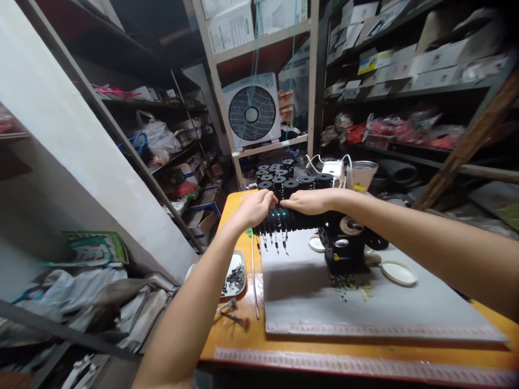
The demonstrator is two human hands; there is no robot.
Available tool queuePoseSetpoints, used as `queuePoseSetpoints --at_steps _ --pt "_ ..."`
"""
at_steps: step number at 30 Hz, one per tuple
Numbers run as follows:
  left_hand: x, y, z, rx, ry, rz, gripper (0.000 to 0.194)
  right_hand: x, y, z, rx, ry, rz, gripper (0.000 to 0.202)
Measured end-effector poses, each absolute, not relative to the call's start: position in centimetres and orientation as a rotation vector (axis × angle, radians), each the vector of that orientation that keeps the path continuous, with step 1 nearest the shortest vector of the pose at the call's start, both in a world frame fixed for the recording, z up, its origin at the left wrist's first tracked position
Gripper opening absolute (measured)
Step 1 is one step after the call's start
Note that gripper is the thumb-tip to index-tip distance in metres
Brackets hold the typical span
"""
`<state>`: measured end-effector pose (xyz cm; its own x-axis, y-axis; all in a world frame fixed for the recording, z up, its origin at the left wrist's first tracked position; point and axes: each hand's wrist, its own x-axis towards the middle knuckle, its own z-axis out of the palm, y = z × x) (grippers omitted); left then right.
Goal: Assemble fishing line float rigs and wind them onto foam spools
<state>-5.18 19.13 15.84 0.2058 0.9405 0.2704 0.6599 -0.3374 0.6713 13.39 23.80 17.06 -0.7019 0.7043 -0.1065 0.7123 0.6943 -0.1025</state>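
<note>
Beyond the right grip [307,202], black spools [291,184]

Passage lies over the front of the grey board [300,310], with black spools [279,181] blocking beyond.

No text can be read: the print on the white boxes [232,26] and the worktop [235,341] strip's [324,366] red marks are too blurred.

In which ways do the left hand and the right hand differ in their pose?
The left hand has fingers pointing rightward in the picture; the right hand has fingers pointing leftward. The left hand's forearm runs to the bottom edge; the right hand's forearm runs to the right edge. Both are bare, near the black spools.
</note>
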Motion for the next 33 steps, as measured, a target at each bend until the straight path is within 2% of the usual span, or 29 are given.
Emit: queuePoseSetpoints --at_steps 3,7,10,12,18,23,29,33 --pt "-5.9 18.2 14.8 1.990 1.359 1.049 0.032 13.1 24.3 17.7 1.147 2.896 -0.218 0.033" --pt "-7.1 18.1 13.0 1.795 1.266 1.276 0.046 12.8 22.5 17.6 1.151 3.161 -0.034 0.032" --pt "-7.7 18.2 11.7 1.705 1.212 1.389 0.046 12.0 20.7 17.2 0.999 3.378 0.085 0.020" --pt "-8.0 18.1 11.2 1.683 1.179 1.419 0.043 11.2 19.9 16.8 0.889 3.464 0.135 0.015" --pt "-8.5 17.2 11.4 1.757 1.073 1.269 0.021 10.9 19.2 15.3 0.764 3.602 0.225 0.021" --pt "-9.1 17.4 12.2 1.795 1.037 1.197 0.013 11.7 18.4 14.8 0.887 3.686 0.208 0.026" --pt "-10.0 18.1 12.3 1.794 1.055 1.128 0.008 9.2 18.0 16.5 0.981 3.534 0.275 0.013" --pt "-10.2 18.2 12.2 1.817 1.036 1.099 0.008 9.0 17.3 16.4 0.941 3.490 0.327 0.024"
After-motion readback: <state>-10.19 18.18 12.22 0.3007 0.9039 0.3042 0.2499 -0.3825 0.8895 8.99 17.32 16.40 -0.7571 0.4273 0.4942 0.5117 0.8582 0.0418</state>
